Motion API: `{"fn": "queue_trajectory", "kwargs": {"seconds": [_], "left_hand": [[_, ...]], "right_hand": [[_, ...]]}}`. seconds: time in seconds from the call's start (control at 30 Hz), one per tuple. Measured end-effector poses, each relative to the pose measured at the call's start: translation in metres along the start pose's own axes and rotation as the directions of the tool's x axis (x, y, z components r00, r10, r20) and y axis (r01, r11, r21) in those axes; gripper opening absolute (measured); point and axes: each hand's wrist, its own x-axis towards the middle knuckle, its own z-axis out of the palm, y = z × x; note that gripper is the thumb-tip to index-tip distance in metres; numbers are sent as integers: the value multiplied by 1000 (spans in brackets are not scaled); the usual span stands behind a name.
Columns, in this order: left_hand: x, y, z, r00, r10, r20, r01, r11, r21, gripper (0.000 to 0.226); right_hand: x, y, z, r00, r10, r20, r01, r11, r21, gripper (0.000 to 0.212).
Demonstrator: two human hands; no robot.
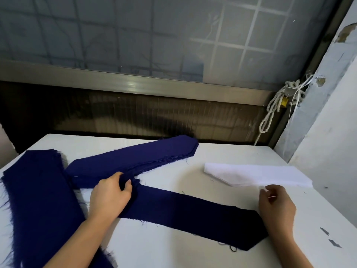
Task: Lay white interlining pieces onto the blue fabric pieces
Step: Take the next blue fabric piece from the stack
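A long blue fabric piece [193, 211] with a pointed right end lies flat across the white table [173, 248]. My left hand [110, 196] grips its left end, fingers curled round the cloth. A stack of blue pieces [135, 161] lies just behind, angled up to the right. A pile of white interlining pieces [257, 175] sits at the right. My right hand [276, 206] is at the pile's near edge, fingertips pinched at the corner of the top white piece.
A wider stack of blue fabric [38, 200] runs down the table's left side. Small dark scraps [330, 238] lie near the right edge. A frosted window and a metal sill stand behind the table, a wall and knotted rope [274, 109] at the right.
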Motion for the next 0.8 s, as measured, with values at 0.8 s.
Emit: {"fn": "queue_trajectory", "kwargs": {"seconds": [0.8], "left_hand": [[4,-10,7,987,162,5,-162,987,12,38]], "right_hand": [[70,-35,34,743,-411,528,606,748,-271,21]]}}
